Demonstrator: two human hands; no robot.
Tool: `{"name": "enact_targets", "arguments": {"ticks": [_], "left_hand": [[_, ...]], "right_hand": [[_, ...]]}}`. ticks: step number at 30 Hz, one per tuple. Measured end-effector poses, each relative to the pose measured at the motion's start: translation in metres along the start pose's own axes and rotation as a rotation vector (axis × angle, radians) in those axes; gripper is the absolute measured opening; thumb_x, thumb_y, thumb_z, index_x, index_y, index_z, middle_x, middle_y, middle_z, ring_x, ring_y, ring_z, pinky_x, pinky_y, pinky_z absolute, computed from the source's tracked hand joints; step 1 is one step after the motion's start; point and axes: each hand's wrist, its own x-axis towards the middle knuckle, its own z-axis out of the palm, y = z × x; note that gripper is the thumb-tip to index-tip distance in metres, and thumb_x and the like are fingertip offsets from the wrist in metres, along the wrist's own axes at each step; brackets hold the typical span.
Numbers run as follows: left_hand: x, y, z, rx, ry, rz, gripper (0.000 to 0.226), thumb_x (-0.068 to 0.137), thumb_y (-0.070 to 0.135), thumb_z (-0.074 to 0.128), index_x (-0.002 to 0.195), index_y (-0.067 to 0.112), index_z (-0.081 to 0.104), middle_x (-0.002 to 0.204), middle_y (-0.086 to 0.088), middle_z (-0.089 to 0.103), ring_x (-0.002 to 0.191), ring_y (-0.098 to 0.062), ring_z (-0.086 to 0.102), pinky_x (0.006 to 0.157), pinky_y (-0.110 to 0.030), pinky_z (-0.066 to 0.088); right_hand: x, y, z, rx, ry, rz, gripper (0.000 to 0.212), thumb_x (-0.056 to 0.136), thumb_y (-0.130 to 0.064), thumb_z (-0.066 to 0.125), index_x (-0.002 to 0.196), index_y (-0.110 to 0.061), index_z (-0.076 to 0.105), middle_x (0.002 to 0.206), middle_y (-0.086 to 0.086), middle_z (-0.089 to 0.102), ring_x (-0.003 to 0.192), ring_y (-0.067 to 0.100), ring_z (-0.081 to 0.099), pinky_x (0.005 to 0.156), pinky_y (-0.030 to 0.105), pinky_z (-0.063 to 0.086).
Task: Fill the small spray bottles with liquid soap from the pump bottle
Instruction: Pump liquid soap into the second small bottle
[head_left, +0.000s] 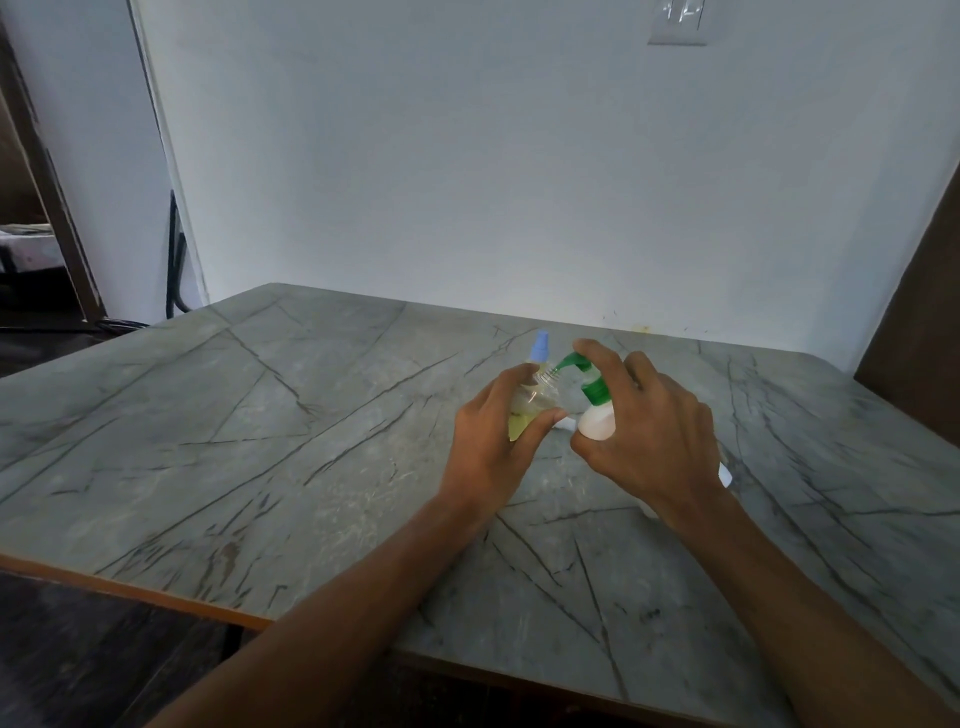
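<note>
Green-capped pump bottle (597, 423), nozzle (569, 361) at spray bottle (540, 396)

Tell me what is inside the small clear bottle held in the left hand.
Pale yellow liquid shows low in the small clear bottle; fingers of the left hand hide its level.

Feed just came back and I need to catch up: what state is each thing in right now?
Small bottle: uncapped, partly filled, gripped by left hand.
Pump bottle: spout at the open mouth, gripped by right hand, finger on pump.
Blue-capped bottle: capped, standing behind them.
</note>
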Motion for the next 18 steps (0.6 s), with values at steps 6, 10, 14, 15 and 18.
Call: {"name": "enact_targets", "arguments": {"ticks": [6, 10, 14, 15, 18], "left_hand": [[0.0018, 0.0011, -0.0007, 0.006, 0.004, -0.021, 0.05, 0.083, 0.037, 0.071, 0.125, 0.014, 0.055, 0.115, -0.001, 0.066, 0.092, 0.0, 0.053, 0.075, 0.004, 0.037], [0.0016, 0.0002, -0.0005, 0.004, -0.007, -0.039, 0.051, 0.083, 0.038, 0.071, 0.126, 0.016, 0.054, 0.117, 0.0, 0.065, 0.094, -0.002, 0.054, 0.074, 0.003, 0.038], [0.0018, 0.0003, -0.0005, 0.004, -0.004, -0.05, 0.051, 0.083, 0.037, 0.071, 0.127, 0.016, 0.054, 0.118, -0.001, 0.065, 0.095, -0.003, 0.054, 0.075, 0.004, 0.038], [0.0018, 0.0003, -0.0004, 0.006, -0.001, -0.045, 0.051, 0.083, 0.036, 0.071, 0.126, 0.015, 0.054, 0.117, -0.001, 0.065, 0.094, -0.003, 0.054, 0.075, 0.004, 0.037], [0.0017, 0.0003, -0.0005, 0.011, 0.005, -0.033, 0.05, 0.083, 0.034, 0.072, 0.125, 0.013, 0.055, 0.115, -0.002, 0.066, 0.092, -0.002, 0.053, 0.075, 0.005, 0.036]], "right_hand": [[-0.0019, 0.0021, 0.0004, 0.002, 0.027, -0.029, 0.108, 0.064, -0.047, 0.08, 0.151, -0.039, 0.017, 0.091, 0.003, 0.056, 0.064, 0.019, 0.053, 0.048, 0.033, 0.052], [-0.002, 0.0019, 0.0008, -0.012, 0.022, -0.036, 0.11, 0.064, -0.047, 0.08, 0.152, -0.042, 0.014, 0.09, 0.004, 0.056, 0.064, 0.02, 0.053, 0.047, 0.033, 0.052], [-0.0016, 0.002, 0.0012, 0.0, 0.004, -0.034, 0.102, 0.062, -0.046, 0.082, 0.147, -0.038, 0.026, 0.093, 0.005, 0.057, 0.068, 0.022, 0.056, 0.05, 0.034, 0.053], [-0.0013, 0.0017, 0.0009, -0.003, 0.002, -0.03, 0.1, 0.062, -0.046, 0.082, 0.145, -0.037, 0.029, 0.093, 0.005, 0.057, 0.068, 0.022, 0.056, 0.05, 0.034, 0.053], [-0.0005, 0.0005, 0.0005, -0.015, 0.005, -0.025, 0.095, 0.061, -0.046, 0.081, 0.143, -0.035, 0.033, 0.093, 0.004, 0.058, 0.066, 0.022, 0.056, 0.05, 0.034, 0.052]]}}
